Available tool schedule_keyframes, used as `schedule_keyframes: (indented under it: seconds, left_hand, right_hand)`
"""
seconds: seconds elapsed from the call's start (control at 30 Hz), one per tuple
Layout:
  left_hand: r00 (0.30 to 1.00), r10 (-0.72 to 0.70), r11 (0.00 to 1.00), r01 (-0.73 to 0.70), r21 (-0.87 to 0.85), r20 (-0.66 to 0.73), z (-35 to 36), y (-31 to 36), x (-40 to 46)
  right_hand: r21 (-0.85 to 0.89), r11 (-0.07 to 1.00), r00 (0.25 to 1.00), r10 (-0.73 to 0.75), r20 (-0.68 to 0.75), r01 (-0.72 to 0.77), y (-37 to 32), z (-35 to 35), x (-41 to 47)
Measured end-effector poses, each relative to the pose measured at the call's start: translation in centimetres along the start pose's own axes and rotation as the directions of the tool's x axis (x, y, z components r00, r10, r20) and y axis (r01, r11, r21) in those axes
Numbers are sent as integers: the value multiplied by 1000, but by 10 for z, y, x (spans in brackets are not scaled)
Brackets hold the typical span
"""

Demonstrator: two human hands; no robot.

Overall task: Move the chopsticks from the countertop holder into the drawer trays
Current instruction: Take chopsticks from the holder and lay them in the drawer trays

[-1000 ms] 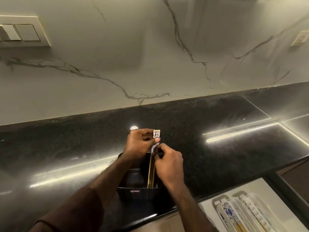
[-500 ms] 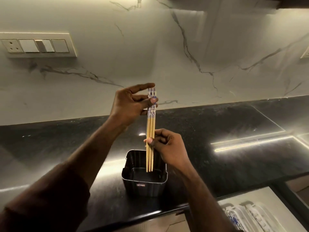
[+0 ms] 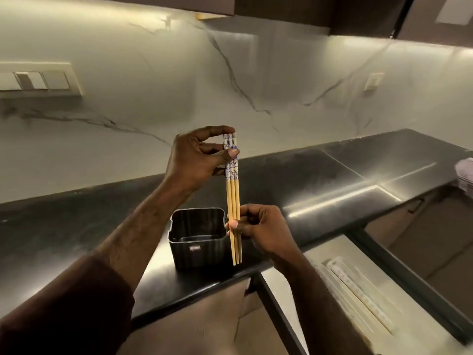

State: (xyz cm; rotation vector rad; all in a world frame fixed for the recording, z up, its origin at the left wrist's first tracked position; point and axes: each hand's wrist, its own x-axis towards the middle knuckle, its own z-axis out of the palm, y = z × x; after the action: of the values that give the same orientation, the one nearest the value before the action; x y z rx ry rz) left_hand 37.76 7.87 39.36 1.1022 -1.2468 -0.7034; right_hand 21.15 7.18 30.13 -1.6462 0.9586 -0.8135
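A black countertop point(image 3: 332, 175) carries a black holder point(image 3: 198, 238); right of it, drawer trays point(image 3: 358, 293) are seen. Just beside the holder's right rim, upright chopsticks point(image 3: 233, 198) are pinched by the left hand point(image 3: 197, 160) on top and the right hand point(image 3: 263, 230) lower

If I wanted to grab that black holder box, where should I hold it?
Hold the black holder from above, fingers over its open rim, or squeeze two opposite walls. It stands upright on the countertop, its sides are flat, and no handle shows, so probably either works.
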Motion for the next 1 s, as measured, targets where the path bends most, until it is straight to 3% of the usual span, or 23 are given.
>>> schedule_keyframes:
  seconds: [0.27,0.47,0.73,1.0]
  left_hand:
    - [990,11,1000,-13,9,140,103,2,-45]
    - [978,-2,1000,3,-8,207,225,-1,-69]
    - [993,-49,999,48,13,108,379,-31,-92]
    - [989,-146,975,145,169,-9,448,-112,-77]
  right_hand:
    - [-45,992,981,110,-159,-119,29,-81,-88]
    - [-48,976,945,195,-264,-214,60,-185,-148]
    - [-224,919,924,256,-282,-323,120,-323,-184]
    - [-314,848,898,358,-254,-427,201,-379,-147]
